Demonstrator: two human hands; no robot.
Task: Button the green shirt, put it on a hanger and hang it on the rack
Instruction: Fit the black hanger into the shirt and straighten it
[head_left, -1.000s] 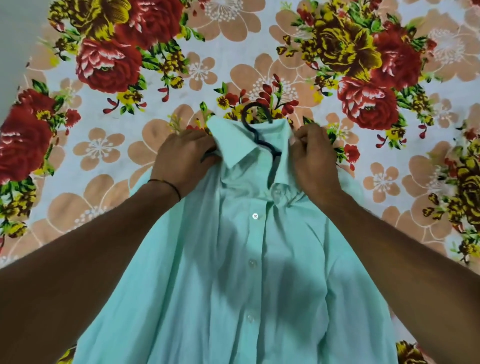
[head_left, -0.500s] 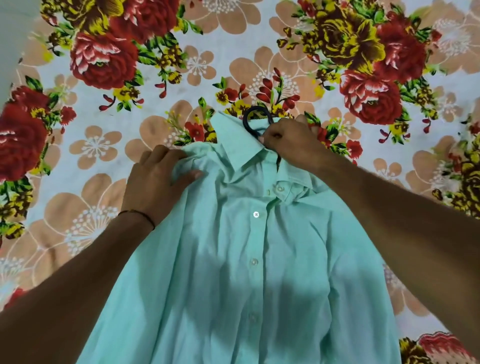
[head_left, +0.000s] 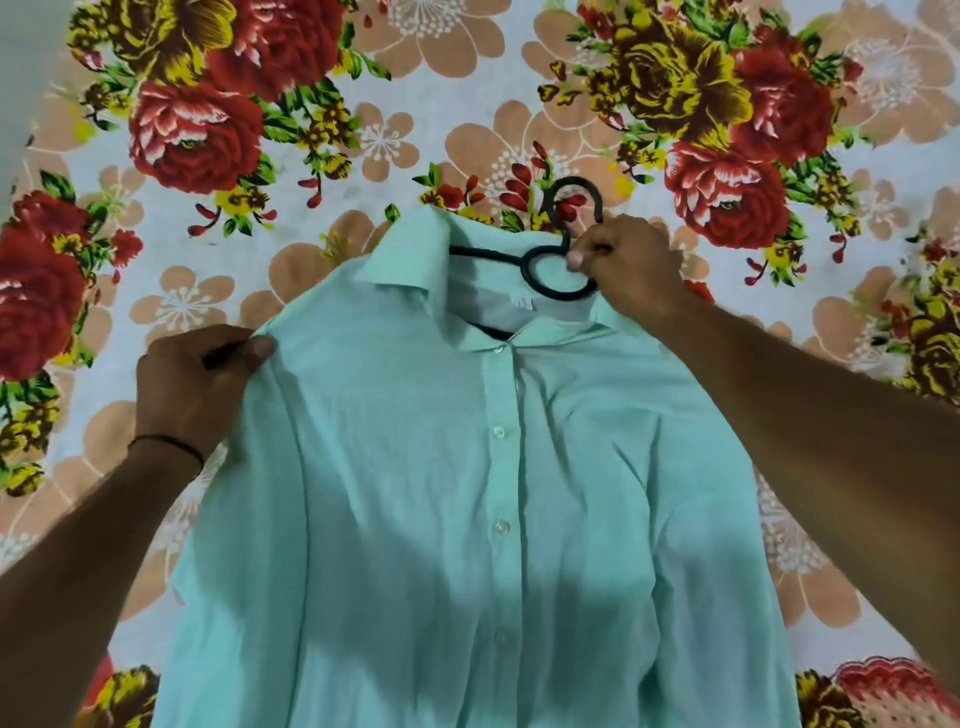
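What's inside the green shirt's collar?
A dark hanger: its hook and neck loop show at the collar of the green shirt. Its arms run under the fabric, mostly hidden.

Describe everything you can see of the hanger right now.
The hanger is dark and thin, perhaps coated wire. Its hook and a round loop below it stick out of the collar of the green shirt; one arm shows inside the neck, the rest is hidden. The hook shows against the floral sheet. The right hand grips it beside the loop.

floral bedsheet (head_left: 156, 249), pale ground, big red roses, yellow blooms, peach blossoms, green leaves
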